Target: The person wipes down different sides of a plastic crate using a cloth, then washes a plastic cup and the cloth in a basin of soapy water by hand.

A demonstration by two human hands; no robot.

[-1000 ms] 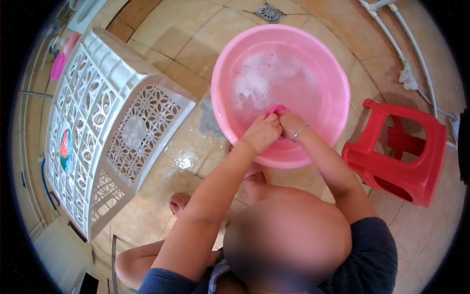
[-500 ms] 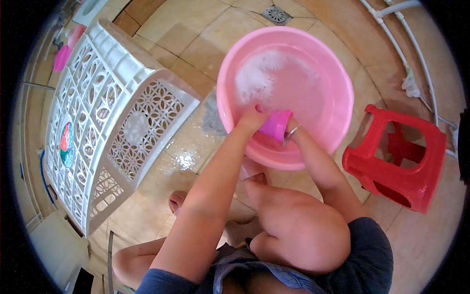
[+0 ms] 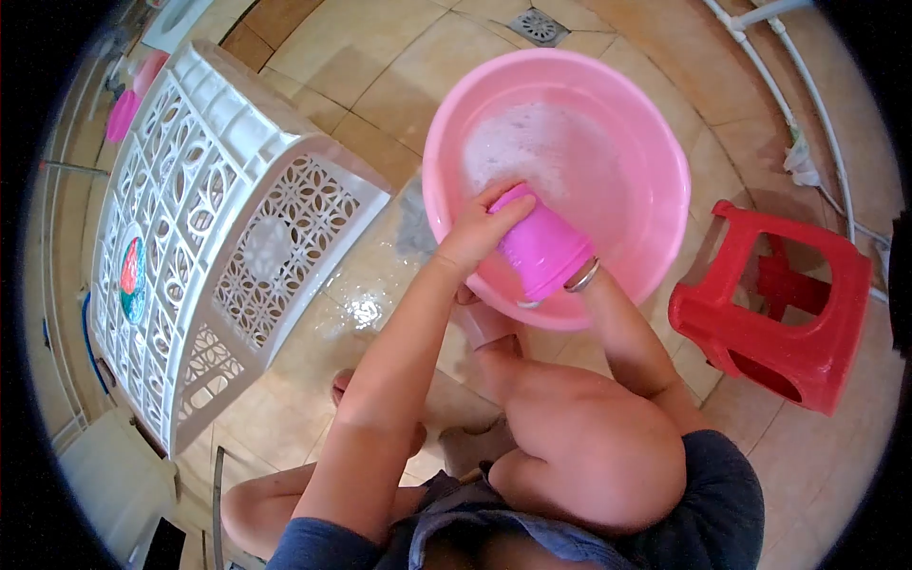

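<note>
A bright pink cup is tilted over the near side of a large pink basin, its mouth toward the lower right. My left hand grips the cup's base end, with the thumb across it. My right hand reaches into the cup's mouth, so its fingers are hidden inside; a bracelet circles that wrist. Soapy water with white foam lies in the basin. A bit of something white shows at the cup's lower rim.
A white openwork plastic rack lies on the left. On the right a red stool stands near white pipes. A floor drain is beyond the basin. Grey cloth touches the basin's left side. The tiles are wet.
The pink cup has come up out of the basin water into full view. My left hand has moved onto its base end, and my right hand has gone into its mouth.
</note>
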